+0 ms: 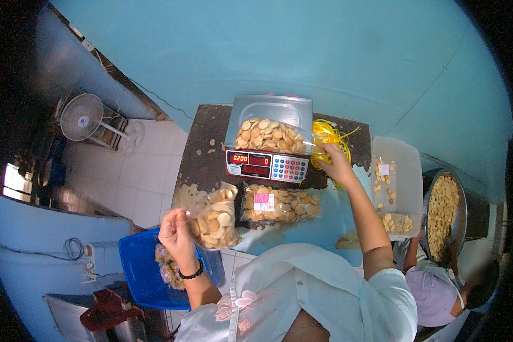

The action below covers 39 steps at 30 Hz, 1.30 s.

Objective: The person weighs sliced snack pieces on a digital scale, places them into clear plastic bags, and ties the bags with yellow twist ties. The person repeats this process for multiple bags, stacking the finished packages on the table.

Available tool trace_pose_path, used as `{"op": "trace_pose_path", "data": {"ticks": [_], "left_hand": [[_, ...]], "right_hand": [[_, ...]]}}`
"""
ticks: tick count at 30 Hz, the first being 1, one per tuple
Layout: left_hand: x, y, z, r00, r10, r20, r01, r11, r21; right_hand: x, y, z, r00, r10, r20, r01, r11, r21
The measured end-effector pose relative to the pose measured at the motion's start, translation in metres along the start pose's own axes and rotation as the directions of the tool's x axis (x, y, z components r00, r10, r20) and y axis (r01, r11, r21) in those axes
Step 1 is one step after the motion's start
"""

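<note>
My left hand (176, 233) pinches the edge of a clear plastic bag of round crackers (217, 224), held tilted over the table's near left corner. At the right side of a digital scale (267, 166), my right hand (337, 162) grips the end of another clear bag of crackers (267, 134) that rests on the weighing pan. Lit red digits show on the scale. A third cracker bag with a pink and white label (282, 204) lies flat in front of it. Yellow plastic ribbon (331, 128) sits in a tangled heap behind my right hand.
A blue plastic bin (137, 273) with packed bags stands low at left. To the right is a translucent tub (397, 147) with some crackers, then a large metal basin of crackers (442, 209). Another person (431, 290) is beside the basin. A fan (83, 117) stands far left.
</note>
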<state>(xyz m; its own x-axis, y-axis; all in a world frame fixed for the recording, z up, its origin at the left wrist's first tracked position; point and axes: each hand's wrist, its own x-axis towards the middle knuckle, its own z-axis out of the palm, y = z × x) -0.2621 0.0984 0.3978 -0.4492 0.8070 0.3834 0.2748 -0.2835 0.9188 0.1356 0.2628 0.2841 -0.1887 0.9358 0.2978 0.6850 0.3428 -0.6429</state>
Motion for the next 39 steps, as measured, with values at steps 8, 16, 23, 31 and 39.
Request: {"op": "trace_pose_path", "data": {"ticks": [8,16,23,31,39], "left_hand": [[-0.013,0.024,0.079,0.880,-0.142,0.453,0.144,0.989,0.031],[-0.019,0.037,0.165,0.696,0.006,0.718,0.040,0.998,-0.047],[-0.030,0.066,0.210,0.734,0.017,0.679,0.083,0.990,-0.114],[-0.038,0.099,0.241,0.794,0.101,0.600,-0.051,0.994,-0.100],[-0.029,0.098,0.221,0.867,0.115,0.485,-0.092,0.993,-0.071]], "right_hand": [[0.006,-0.106,0.004,0.853,-0.517,-0.070,0.496,0.845,-0.201],[-0.056,-0.147,-0.092,0.734,-0.607,-0.306,0.571,0.794,-0.207],[-0.173,0.042,-0.156,0.797,0.307,-0.520,-0.474,0.851,-0.224],[-0.314,0.199,-0.149,0.478,0.869,-0.129,-0.833,0.402,-0.381],[-0.202,0.115,-0.207,0.902,0.385,-0.198,-0.431,0.759,-0.488]]}}
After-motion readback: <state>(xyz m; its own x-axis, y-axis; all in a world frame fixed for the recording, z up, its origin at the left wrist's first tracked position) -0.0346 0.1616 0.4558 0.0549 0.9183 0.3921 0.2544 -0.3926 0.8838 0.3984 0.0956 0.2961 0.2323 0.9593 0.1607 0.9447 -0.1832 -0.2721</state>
